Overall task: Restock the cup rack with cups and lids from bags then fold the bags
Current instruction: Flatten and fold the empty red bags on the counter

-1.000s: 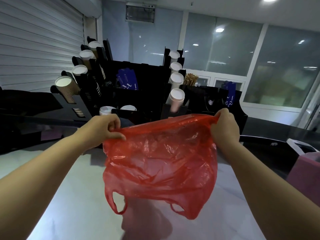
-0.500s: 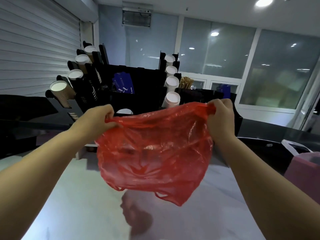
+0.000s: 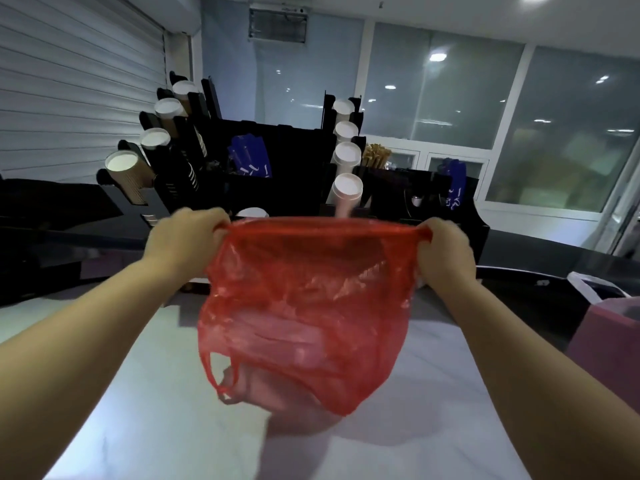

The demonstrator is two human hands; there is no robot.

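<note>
Pale marbled surface [image 3: 166,410] below, grey glass panels and a ribbed shutter behind. Left grip [image 3: 187,237] curled tight round one bunched corner of the red bag [image 3: 304,306]; right grip [image 3: 446,251] curled round the opposite corner, with what seems the bottom seam stretched taut between. Held up in front of the black cup rack [image 3: 287,157], mouth hanging downward, apparently clear of the surface. Looks empty, so probably the shake-out before folding.

To do it well: hold both corners level and draw the seam straight. Let trapped air spill out through the hanging mouth. Lower flat onto the surface before making any fold. Smooth from seam toward handles, pressing rather than slapping, given thin film prone to clinging and ballooning. Mind the dangling handle loop [image 3: 216,372], apt to tuck under and spoil the crease.

Counted:
- One red bag, with two grips on it.
- One handle loop plainly seen, the second lost among the folds.
- Four brown cup stacks [image 3: 128,178] in the rack's left column.
- Four white cup stacks [image 3: 346,188] in its right column.
- One white lid stack [image 3: 251,213] just behind the bag's top edge.
- Two clumps of blue packets [image 3: 249,161].
- One bundle of wooden stirrers [image 3: 375,157].
- One pink bin [image 3: 609,337] at the far right.
</note>
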